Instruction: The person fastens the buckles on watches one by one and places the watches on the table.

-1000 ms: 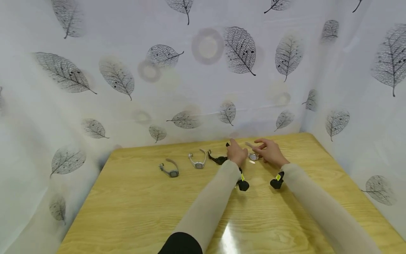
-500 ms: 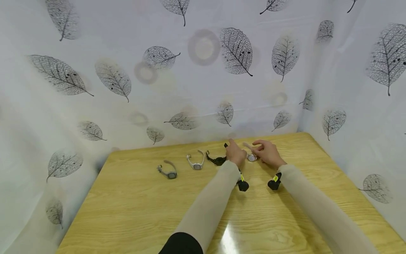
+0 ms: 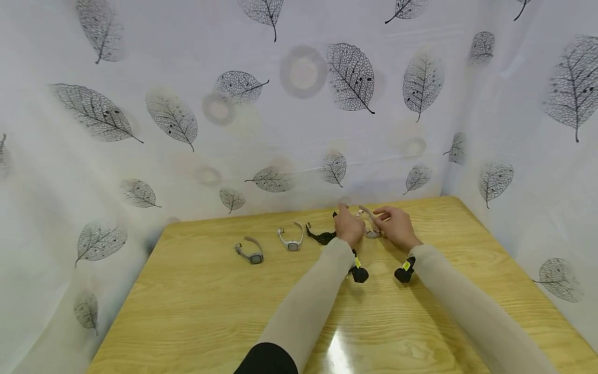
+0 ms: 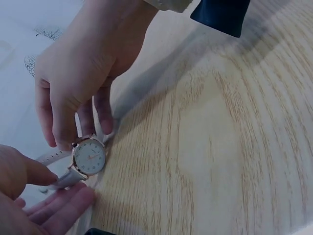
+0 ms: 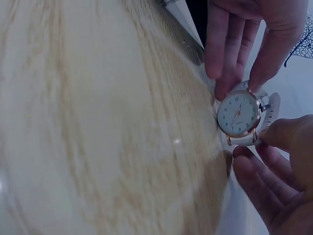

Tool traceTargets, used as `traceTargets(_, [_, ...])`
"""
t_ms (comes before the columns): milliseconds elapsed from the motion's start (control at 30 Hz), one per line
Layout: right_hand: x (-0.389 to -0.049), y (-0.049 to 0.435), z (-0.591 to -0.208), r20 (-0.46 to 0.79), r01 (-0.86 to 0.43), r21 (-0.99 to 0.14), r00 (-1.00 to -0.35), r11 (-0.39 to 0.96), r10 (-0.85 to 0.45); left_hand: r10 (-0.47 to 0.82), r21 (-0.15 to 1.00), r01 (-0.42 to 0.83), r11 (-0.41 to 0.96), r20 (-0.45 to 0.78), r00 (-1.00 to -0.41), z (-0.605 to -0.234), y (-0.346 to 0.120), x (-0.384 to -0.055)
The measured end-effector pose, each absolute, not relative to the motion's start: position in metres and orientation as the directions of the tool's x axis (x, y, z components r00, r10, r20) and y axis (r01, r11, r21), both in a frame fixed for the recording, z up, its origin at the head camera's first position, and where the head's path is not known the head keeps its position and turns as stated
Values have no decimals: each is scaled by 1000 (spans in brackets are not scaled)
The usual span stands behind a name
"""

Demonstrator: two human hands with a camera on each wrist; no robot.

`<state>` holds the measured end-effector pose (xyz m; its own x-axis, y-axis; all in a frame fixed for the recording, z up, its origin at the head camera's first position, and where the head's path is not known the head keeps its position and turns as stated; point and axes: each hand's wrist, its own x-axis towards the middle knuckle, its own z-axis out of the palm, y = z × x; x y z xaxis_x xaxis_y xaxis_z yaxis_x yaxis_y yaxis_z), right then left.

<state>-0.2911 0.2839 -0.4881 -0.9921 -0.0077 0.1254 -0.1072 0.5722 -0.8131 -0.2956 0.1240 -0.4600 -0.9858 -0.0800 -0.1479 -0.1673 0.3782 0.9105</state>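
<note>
A wristwatch with a round white dial, rose-gold case and pale strap [image 3: 371, 234] stands at the back of the table between the two hands. My left hand [image 3: 349, 227] pinches the strap on one side of the dial, thumb over fingers, as the left wrist view shows at the watch [image 4: 89, 156]. From the other side my right hand [image 3: 394, 226] pinches the strap by the case, its thumb close to the lower lug of the watch [image 5: 238, 114] in the right wrist view. The dial faces the near side, and the free strap end rises behind it.
Left of the hands lie a black watch [image 3: 325, 238], partly covered by the left hand, a white watch [image 3: 293, 245] and a grey watch [image 3: 255, 258] in a row. The wooden table [image 3: 196, 311] ends at a leaf-print curtain [image 3: 261, 130].
The pale-strapped watch has tilted up, its dial now facing the near side more steeply and its strap end raised further. Both hands stay around it; the right has shifted slightly left.
</note>
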Motion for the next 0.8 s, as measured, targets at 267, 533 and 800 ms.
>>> traceTargets(267, [-288,279,-487,151,-116,-881,-988,459,40,-47,971,-56,233,-46,-998,-467,122,-294])
traceTargets(533, [-283,281,-477,230,-190,-881,-972,433,41,-4,988,98,119,99,-995,-460,117,-295])
traceTargets(800, [-283,283,-469,304,-272,-864,-953,423,7,41,979,175,107,172,-984,-454,111,-296])
